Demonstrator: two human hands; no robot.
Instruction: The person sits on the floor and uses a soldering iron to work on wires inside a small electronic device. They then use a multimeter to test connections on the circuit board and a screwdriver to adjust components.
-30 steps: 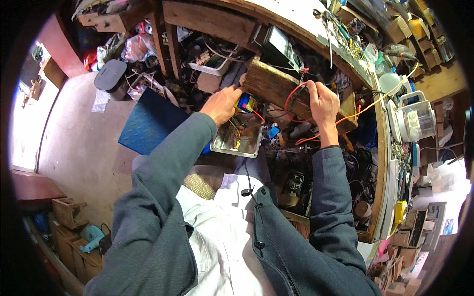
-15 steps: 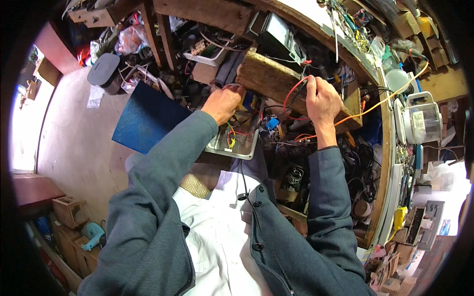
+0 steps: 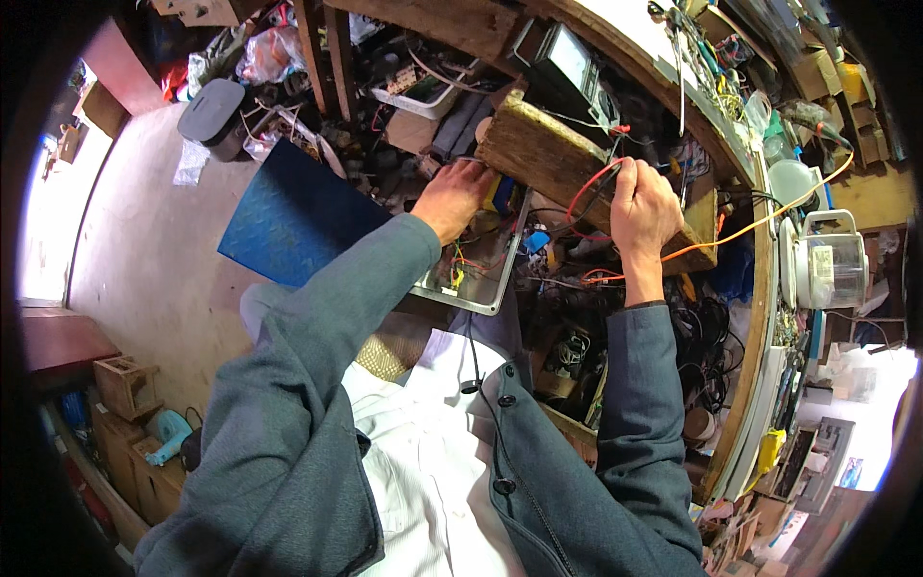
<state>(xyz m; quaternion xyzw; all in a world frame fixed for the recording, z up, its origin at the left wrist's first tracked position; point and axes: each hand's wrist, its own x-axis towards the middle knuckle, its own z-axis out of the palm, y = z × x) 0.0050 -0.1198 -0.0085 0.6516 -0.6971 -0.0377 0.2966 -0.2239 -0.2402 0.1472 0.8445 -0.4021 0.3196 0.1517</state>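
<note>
My right hand (image 3: 646, 216) is closed, with thumb and forefinger pinching a red wire (image 3: 580, 197) that loops down to its left. A dark wire runs close beside the pinch. My left hand (image 3: 450, 200) is curled over the far side of a shallow grey casing (image 3: 490, 306); its fingertips are hidden, so what they hold does not show. Just right of those fingers sits a yellow-and-blue part (image 3: 501, 195). Inside the casing, thin red and yellow wires lead to a small yellow connector (image 3: 456, 279). A small blue part (image 3: 535, 241) lies right of the casing.
Beyond my hands are a thick wooden beam (image 3: 548, 154) and a boxy meter with a pale face (image 3: 567, 60). An orange cable (image 3: 740, 205) stretches right past my wrist. A blue panel (image 3: 288, 221) stands left of the casing. Tangled black cables (image 3: 707, 337) fill the lower right.
The whole scene has shifted slightly in the picture as my head moved. My right hand still pinches the red wire, and my left hand stays over the casing.
</note>
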